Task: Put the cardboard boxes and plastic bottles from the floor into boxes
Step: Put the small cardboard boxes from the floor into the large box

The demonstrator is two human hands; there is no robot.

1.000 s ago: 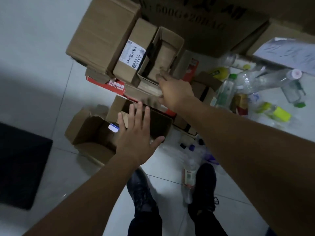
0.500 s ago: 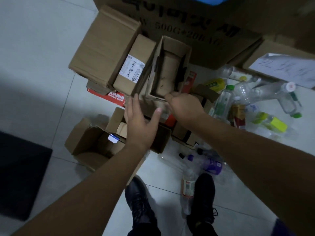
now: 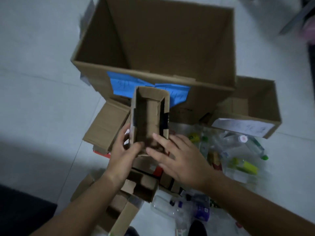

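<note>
A narrow open cardboard box (image 3: 148,114) is lifted off the pile, held at its near end by both hands. My left hand (image 3: 122,157) grips its left side and my right hand (image 3: 179,159) grips its right side. Behind it stands a big open cardboard box (image 3: 213,92) with a blue label; its inside looks bare. A smaller open box (image 3: 265,106) with a white label stands to the right. Several plastic bottles (image 3: 242,150) lie on the floor at right, and more bottles (image 3: 187,206) lie near my feet.
Other cardboard boxes (image 3: 105,126) lie in a pile under my hands, with an open one (image 3: 141,186) near my left wrist. A dark mat (image 3: 22,212) covers the floor at lower left. Light floor tiles spread to the left.
Both hands closed on the narrow open box and raised it off the pile. The view tilted up, so the big box's open top now shows.
</note>
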